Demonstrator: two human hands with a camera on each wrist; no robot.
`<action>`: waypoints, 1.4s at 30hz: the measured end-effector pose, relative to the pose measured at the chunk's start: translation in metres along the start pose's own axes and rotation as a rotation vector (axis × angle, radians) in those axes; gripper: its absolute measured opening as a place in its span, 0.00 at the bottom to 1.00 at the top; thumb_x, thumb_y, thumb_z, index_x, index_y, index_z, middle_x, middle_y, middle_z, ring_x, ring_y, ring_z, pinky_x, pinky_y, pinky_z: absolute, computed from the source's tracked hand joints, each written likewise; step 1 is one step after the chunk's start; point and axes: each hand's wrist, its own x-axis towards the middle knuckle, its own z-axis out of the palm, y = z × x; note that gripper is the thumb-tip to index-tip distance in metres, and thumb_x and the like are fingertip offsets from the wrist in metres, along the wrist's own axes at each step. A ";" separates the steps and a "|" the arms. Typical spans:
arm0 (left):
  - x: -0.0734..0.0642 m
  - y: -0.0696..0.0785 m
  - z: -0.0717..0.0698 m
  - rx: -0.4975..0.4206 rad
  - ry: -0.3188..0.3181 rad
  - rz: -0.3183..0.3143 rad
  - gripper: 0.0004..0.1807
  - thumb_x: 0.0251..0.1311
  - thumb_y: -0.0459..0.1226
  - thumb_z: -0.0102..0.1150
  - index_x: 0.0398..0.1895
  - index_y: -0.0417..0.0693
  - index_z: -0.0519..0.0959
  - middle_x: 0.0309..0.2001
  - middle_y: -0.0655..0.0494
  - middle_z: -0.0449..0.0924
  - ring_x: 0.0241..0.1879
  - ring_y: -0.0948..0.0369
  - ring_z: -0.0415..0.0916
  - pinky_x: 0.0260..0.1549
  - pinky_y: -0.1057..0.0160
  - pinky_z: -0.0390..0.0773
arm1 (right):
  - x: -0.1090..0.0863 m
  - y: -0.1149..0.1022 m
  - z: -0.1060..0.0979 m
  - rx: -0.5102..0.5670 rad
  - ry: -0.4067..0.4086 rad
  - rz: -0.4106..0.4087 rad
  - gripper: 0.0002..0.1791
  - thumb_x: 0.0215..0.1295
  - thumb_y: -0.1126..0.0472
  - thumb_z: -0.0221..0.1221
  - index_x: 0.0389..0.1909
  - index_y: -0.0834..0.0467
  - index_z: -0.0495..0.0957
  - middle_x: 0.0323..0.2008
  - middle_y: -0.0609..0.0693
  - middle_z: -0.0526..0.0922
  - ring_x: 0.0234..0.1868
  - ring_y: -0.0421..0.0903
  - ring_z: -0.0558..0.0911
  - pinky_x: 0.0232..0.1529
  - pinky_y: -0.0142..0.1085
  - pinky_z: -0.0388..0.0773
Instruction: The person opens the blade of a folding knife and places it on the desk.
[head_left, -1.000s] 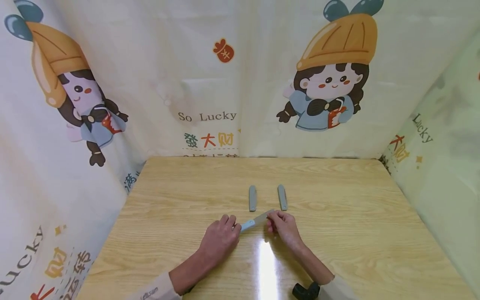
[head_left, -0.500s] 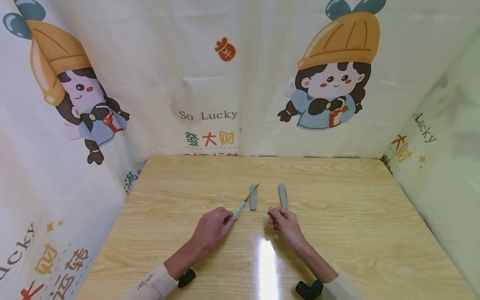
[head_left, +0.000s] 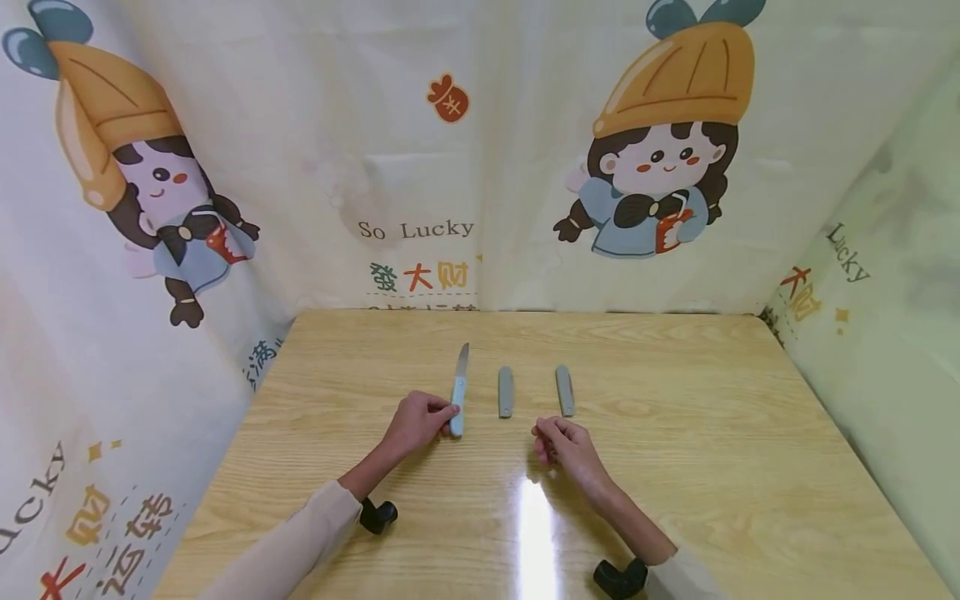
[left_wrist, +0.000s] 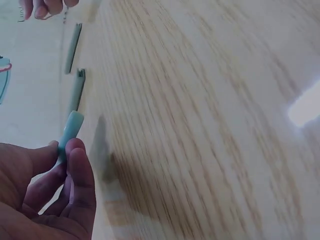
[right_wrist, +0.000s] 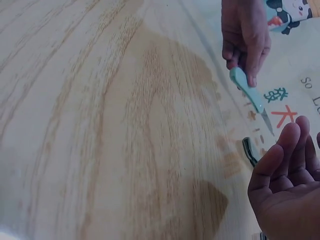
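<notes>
My left hand (head_left: 415,423) pinches a knife (head_left: 458,400) by its light blue handle between thumb and fingers. Its bare blade points toward the back of the table. The left wrist view shows the handle's butt end (left_wrist: 74,121) rising from the grip, its shadow on the wood beside it. To the right lie two slim grey pieces, one (head_left: 506,392) near the middle and another (head_left: 565,390) farther right. Each has a rounded far end and a notched near end. Just short of the right one hovers my right hand (head_left: 573,454), fingers loosely curled and holding nothing.
The light wood table (head_left: 712,467) has a bright reflection (head_left: 535,533) near its front. A printed curtain (head_left: 525,167) hangs along the back and both sides. Black wrist devices (head_left: 378,517) sit at both sleeves.
My left hand has drawn the knife away from the right hand, leftward and back, turning its blade to point at the back. The right fingers have come off the blade; that hand stays in place.
</notes>
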 end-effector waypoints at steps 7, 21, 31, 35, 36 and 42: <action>0.008 -0.005 0.001 0.006 -0.010 -0.020 0.10 0.69 0.36 0.63 0.31 0.40 0.88 0.18 0.55 0.80 0.19 0.60 0.77 0.19 0.68 0.71 | 0.000 0.001 -0.004 -0.041 -0.030 0.002 0.20 0.79 0.56 0.53 0.45 0.74 0.76 0.29 0.56 0.79 0.28 0.45 0.76 0.32 0.32 0.76; 0.014 -0.011 0.000 0.066 0.052 -0.029 0.06 0.62 0.35 0.67 0.30 0.41 0.87 0.15 0.61 0.80 0.17 0.63 0.78 0.19 0.65 0.74 | 0.000 0.003 -0.003 -0.117 -0.173 -0.038 0.19 0.79 0.58 0.53 0.45 0.74 0.75 0.31 0.56 0.80 0.30 0.43 0.78 0.31 0.32 0.76; 0.013 -0.011 -0.009 0.054 0.136 -0.059 0.06 0.63 0.34 0.64 0.35 0.40 0.87 0.20 0.57 0.81 0.21 0.62 0.78 0.26 0.62 0.76 | 0.000 0.004 -0.004 -0.150 -0.173 -0.079 0.18 0.78 0.58 0.55 0.43 0.74 0.77 0.31 0.58 0.81 0.30 0.45 0.79 0.29 0.33 0.78; 0.014 -0.010 -0.011 0.070 0.191 -0.054 0.07 0.62 0.34 0.61 0.37 0.41 0.86 0.26 0.58 0.82 0.27 0.62 0.78 0.30 0.61 0.77 | 0.000 0.003 -0.005 -0.221 -0.142 -0.133 0.16 0.76 0.59 0.57 0.41 0.71 0.81 0.29 0.57 0.81 0.30 0.48 0.80 0.29 0.35 0.79; 0.014 -0.009 -0.010 0.069 0.201 -0.054 0.08 0.62 0.35 0.61 0.38 0.42 0.86 0.28 0.58 0.82 0.29 0.62 0.78 0.31 0.60 0.78 | 0.000 0.004 -0.005 -0.236 -0.134 -0.142 0.15 0.76 0.60 0.58 0.41 0.70 0.81 0.30 0.58 0.81 0.31 0.49 0.80 0.30 0.35 0.79; 0.012 -0.002 -0.005 0.043 0.228 -0.058 0.09 0.65 0.38 0.63 0.42 0.41 0.85 0.33 0.57 0.82 0.34 0.60 0.79 0.37 0.57 0.79 | 0.000 0.004 -0.006 -0.299 -0.125 -0.172 0.11 0.76 0.62 0.57 0.41 0.68 0.82 0.30 0.61 0.82 0.31 0.55 0.81 0.30 0.38 0.79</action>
